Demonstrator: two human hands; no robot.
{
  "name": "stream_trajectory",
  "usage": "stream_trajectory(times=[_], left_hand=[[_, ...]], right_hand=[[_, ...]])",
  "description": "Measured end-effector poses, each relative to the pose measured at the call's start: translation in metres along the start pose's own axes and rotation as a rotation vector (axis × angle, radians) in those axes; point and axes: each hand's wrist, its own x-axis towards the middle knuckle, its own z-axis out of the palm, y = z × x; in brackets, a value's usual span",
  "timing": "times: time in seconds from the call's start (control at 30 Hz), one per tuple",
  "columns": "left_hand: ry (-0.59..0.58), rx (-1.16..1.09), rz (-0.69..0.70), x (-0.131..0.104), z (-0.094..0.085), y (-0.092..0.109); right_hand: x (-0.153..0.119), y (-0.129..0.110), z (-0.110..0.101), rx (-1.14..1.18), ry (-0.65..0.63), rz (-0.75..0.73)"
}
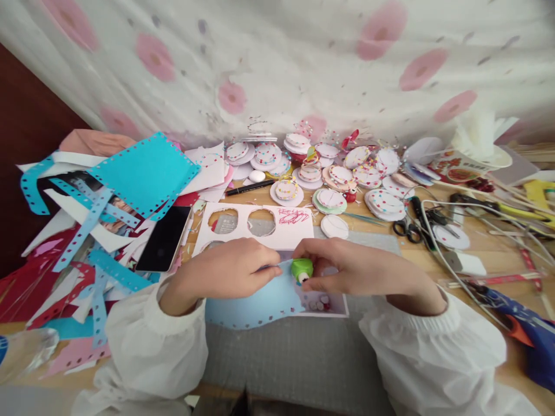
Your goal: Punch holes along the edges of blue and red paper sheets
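Note:
A light blue paper sheet (255, 300) with small punched holes along its lower edge lies over a shallow white box (340, 309). My left hand (236, 268) is closed on the sheet's upper part. My right hand (333, 266) grips a small green craft punch (302, 268) at the sheet's right edge, above the box. Small round pieces (319, 303) lie in the box below the punch. Behind my left hand is a white sheet (281, 231) with round cut-outs and a red scribble.
A grey cutting mat (286, 358) lies in front. Coloured paper scraps and a phone (165, 240) are on the left. Decorated paper discs (384, 203) stand at the back. Scissors (407, 230), a white cable and a blue-handled tool (515, 323) are on the right.

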Motion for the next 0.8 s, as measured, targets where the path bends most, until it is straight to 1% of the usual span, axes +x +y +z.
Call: stream_trajectory(times=[0.1, 0.23, 0.53, 0.7, 0.8], left_hand=[[0.004, -0.018, -0.001, 0.0002, -0.0003, 0.0009], [0.01, -0.02, 0.007, 0.0004, -0.0006, 0.002], [0.014, 0.018, -0.026, 0.0004, -0.0007, 0.0043], [0.093, -0.003, 0.011, 0.0017, 0.0004, 0.007], [0.113, -0.003, 0.016, 0.0019, 0.002, 0.0075]], right_hand=[[0.0005, 0.0018, 0.0016, -0.029, 0.024, -0.006], [-0.0007, 0.0002, 0.0011, -0.059, 0.018, 0.008], [-0.0055, -0.0065, -0.0006, -0.05, 0.065, 0.043], [-0.0057, -0.0041, 0.0005, -0.017, 0.136, 0.034], [-0.0082, -0.0055, -0.0002, -0.005, 0.135, 0.042]])
